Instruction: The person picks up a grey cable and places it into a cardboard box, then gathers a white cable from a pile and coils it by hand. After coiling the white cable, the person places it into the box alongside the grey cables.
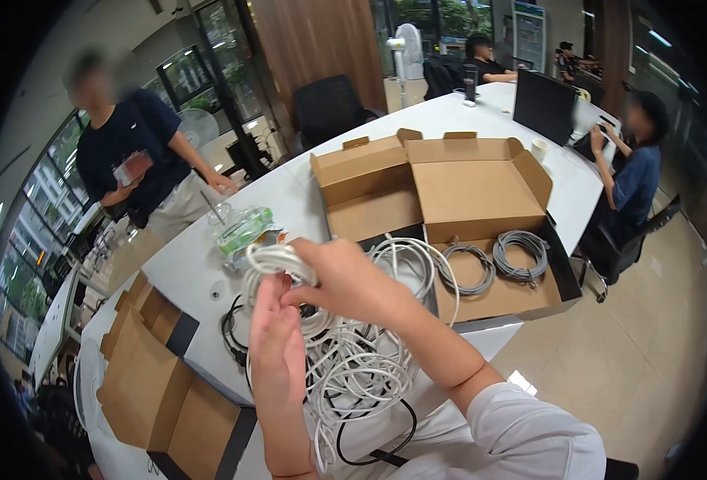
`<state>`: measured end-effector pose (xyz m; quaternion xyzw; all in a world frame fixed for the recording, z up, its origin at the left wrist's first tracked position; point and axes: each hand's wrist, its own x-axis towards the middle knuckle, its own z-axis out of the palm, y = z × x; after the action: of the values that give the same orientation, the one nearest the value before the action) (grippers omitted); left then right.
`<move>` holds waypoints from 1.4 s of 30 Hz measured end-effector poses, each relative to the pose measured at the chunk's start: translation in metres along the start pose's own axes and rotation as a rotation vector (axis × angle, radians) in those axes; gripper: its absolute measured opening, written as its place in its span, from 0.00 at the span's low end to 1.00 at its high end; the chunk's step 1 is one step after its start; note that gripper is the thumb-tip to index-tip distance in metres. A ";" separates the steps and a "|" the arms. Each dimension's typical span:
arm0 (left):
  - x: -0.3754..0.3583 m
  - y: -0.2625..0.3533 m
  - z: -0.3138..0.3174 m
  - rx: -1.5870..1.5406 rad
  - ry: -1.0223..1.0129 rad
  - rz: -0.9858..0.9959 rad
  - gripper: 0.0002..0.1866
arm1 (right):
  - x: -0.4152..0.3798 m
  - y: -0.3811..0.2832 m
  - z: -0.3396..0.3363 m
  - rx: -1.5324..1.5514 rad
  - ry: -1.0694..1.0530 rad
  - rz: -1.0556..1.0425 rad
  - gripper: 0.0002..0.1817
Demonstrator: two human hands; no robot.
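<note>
My left hand is raised with a coil of white cable looped around its fingers. My right hand grips the same coil from the right side, fingers closed on it. Below and beside both hands lies a tangled pile of white cable with some black cable mixed in. An open cardboard box beyond my right hand holds two grey cable coils. A looser white coil rests by that box's left part.
More open boxes stand at the lower left and behind the hands. A green package lies on the white table. A person stands at the left; another sits at the right near a monitor.
</note>
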<state>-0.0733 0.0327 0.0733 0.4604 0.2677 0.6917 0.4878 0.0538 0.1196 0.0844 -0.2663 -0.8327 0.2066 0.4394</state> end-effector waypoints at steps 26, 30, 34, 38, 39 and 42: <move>0.005 0.012 -0.016 -0.086 0.082 -0.012 0.15 | -0.005 -0.012 -0.029 0.440 0.020 -0.027 0.28; 0.001 0.006 -0.043 -0.167 -0.179 0.049 0.19 | -0.005 -0.025 -0.028 0.319 0.068 0.115 0.22; -0.009 0.008 -0.028 -0.146 -0.159 0.149 0.14 | -0.003 -0.024 -0.021 0.305 0.133 0.047 0.22; -0.023 0.017 -0.005 0.177 0.003 0.191 0.18 | 0.004 -0.018 -0.013 0.434 0.137 0.030 0.18; -0.029 0.017 -0.002 0.252 0.065 0.164 0.21 | 0.005 -0.018 -0.010 0.456 0.143 0.039 0.17; -0.032 0.007 0.006 0.506 0.084 0.260 0.24 | 0.009 -0.008 0.007 0.510 0.225 0.036 0.14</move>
<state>-0.0676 0.0001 0.0702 0.5689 0.3903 0.6782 0.2531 0.0410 0.1180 0.0909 -0.1831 -0.6949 0.3862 0.5783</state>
